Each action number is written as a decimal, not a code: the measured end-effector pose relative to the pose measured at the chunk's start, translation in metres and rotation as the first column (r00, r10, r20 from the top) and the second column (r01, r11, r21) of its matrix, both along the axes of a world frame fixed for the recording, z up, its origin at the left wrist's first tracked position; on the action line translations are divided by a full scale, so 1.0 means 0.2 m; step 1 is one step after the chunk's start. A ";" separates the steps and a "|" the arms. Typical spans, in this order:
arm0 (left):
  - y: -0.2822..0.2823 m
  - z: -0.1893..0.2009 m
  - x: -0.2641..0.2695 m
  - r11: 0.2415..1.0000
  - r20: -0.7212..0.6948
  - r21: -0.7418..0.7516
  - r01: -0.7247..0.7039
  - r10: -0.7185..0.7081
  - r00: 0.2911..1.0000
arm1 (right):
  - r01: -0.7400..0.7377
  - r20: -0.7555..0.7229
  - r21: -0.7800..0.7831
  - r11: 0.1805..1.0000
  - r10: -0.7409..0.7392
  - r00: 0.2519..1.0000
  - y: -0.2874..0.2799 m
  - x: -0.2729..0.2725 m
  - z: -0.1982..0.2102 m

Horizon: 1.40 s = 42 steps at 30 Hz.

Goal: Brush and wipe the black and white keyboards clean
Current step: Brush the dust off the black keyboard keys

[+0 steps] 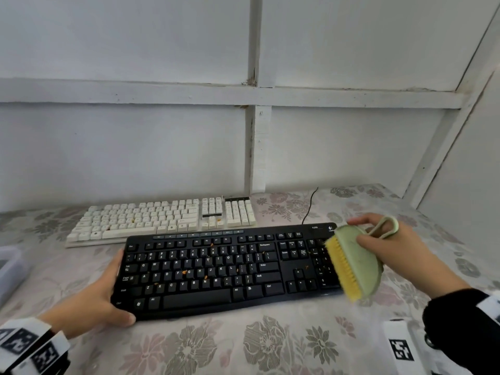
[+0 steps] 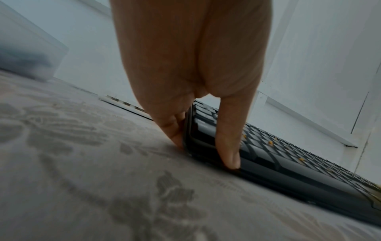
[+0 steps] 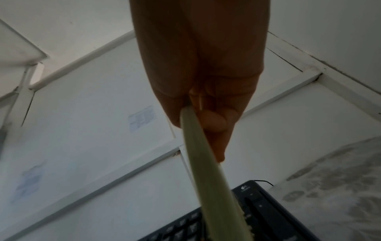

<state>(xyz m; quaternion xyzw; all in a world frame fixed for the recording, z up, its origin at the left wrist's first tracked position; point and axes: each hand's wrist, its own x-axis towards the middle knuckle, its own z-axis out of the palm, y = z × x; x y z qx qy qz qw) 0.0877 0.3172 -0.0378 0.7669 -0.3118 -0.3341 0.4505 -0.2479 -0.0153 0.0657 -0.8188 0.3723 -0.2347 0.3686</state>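
A black keyboard (image 1: 216,269) lies near me on the flowered cloth, with orange crumbs (image 1: 184,272) scattered over its keys. My left hand (image 1: 108,293) grips its left end (image 2: 191,130), thumb on the front corner, fingers along the side. My right hand (image 1: 378,239) holds a green brush (image 1: 359,263) with yellow bristles (image 1: 342,269), tilted over the number pad at the right end. In the right wrist view the brush (image 3: 206,171) runs down toward the black keyboard (image 3: 268,216). A white keyboard (image 1: 162,220) lies behind the black one, with a few crumbs.
A translucent plastic box (image 1: 9,269) stands at the left edge. A black cable (image 1: 309,205) leads from the black keyboard toward the white panelled wall (image 1: 254,147). A white tagged object (image 1: 403,347) sits at the front right on the flowered cloth (image 1: 243,347).
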 end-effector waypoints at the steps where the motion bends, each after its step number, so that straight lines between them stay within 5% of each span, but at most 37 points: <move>1: 0.00 0.00 0.00 1.000 -0.003 0.001 0.004 -0.004 1.000 | 0.014 0.040 0.001 1.000 -0.014 0.999 -0.01 0.01 0.01; 4: 0.00 0.00 0.00 1.000 -0.003 -0.002 0.014 -0.014 1.000 | 0.018 0.083 -0.004 1.000 -0.018 0.996 0.01 0.05 0.02; 10: 0.00 -0.01 0.00 1.000 -0.013 -0.009 -0.006 0.006 1.000 | -0.044 -0.104 -0.010 0.999 0.042 0.994 0.06 -0.02 -0.01; 17: -0.01 -0.01 -0.01 0.999 -0.020 -0.033 0.009 -0.010 1.000 | -0.017 0.115 -0.026 1.000 0.020 0.993 0.06 0.11 0.06; 28: -0.01 -0.03 0.02 0.999 0.018 -0.035 0.010 -0.009 1.000 | -0.063 -0.077 -0.004 0.998 0.062 0.995 0.12 0.02 0.00; 35: 0.00 -0.04 0.02 0.999 0.015 -0.044 0.006 -0.006 1.000 | -0.005 0.129 0.004 1.000 0.004 0.992 0.07 0.11 0.05; 42: 0.00 -0.02 0.01 1.000 0.010 0.014 0.005 -0.005 1.000 | -0.051 -0.035 0.018 0.999 0.052 0.998 0.17 0.02 -0.07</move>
